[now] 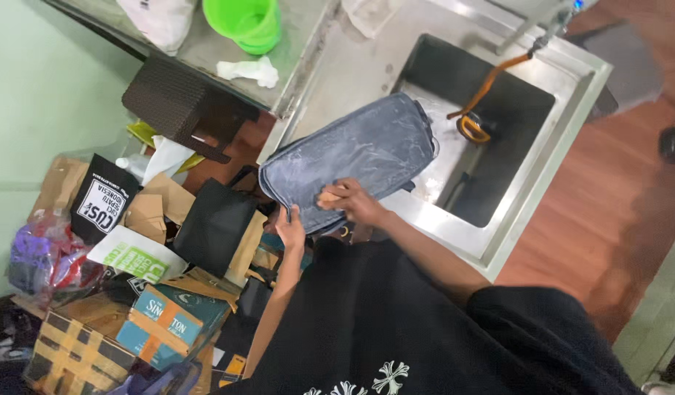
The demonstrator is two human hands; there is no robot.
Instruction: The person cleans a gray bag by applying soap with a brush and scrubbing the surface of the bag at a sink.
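Note:
A dark grey bag [359, 150] streaked with white suds lies across the rim of a steel sink [564, 110], partly over the basin. My left hand [290, 228] grips the bag's near corner at its edge. On the bag's lower face rests my right hand [354, 201], closed around a small tan object that looks like a scrubbing brush [328, 196]. Both my arms reach out from my black shirt at the bottom of the view.
An orange hose [482, 95] hangs from the tap into the basin. A green bucket [246, 22] and a white cloth [249, 70] sit on the steel counter. A dark woven basket [178, 102], paper bags and boxes [162, 322] crowd the floor on the left.

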